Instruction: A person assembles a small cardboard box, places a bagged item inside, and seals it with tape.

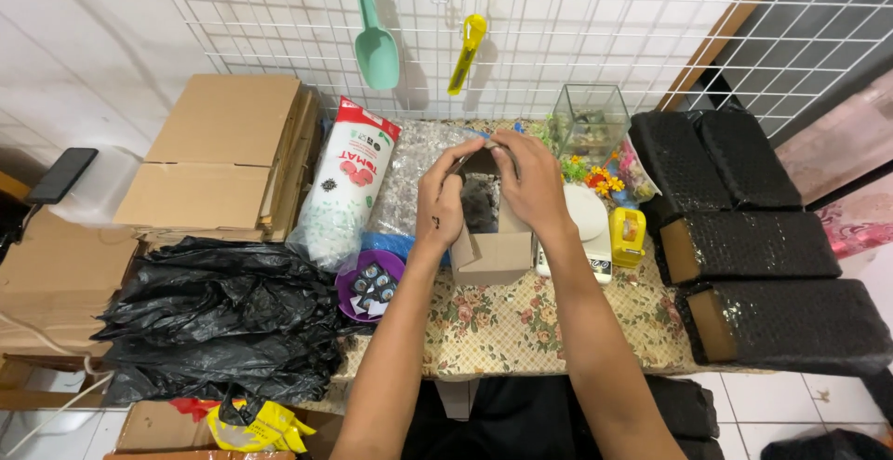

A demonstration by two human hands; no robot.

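Observation:
A small brown cardboard box (pixel 493 253) stands on the floral tablecloth (pixel 521 325) at the table's middle. Both of my hands are at its open top. My left hand (pixel 445 201) grips the left flap, and my right hand (pixel 532 181) holds the right flap, fingers curled over the edge. Something dark and bubble-wrapped (pixel 480 201) shows inside the box between my hands. A white kitchen scale (pixel 588 220) sits just right of the box, partly hidden by my right wrist.
A purple bowl (pixel 370 285) of small items and a white printed bag (pixel 342 188) lie left of the box. Black plastic bags (pixel 214 320) and flat cardboard (pixel 219 158) fill the left. Black-wrapped parcels (pixel 753 246), a yellow tape dispenser (pixel 628 235) and a glass tank (pixel 588 123) are right. A green scoop (pixel 374 37) and a yellow cutter (pixel 465 51) hang on the wire grid.

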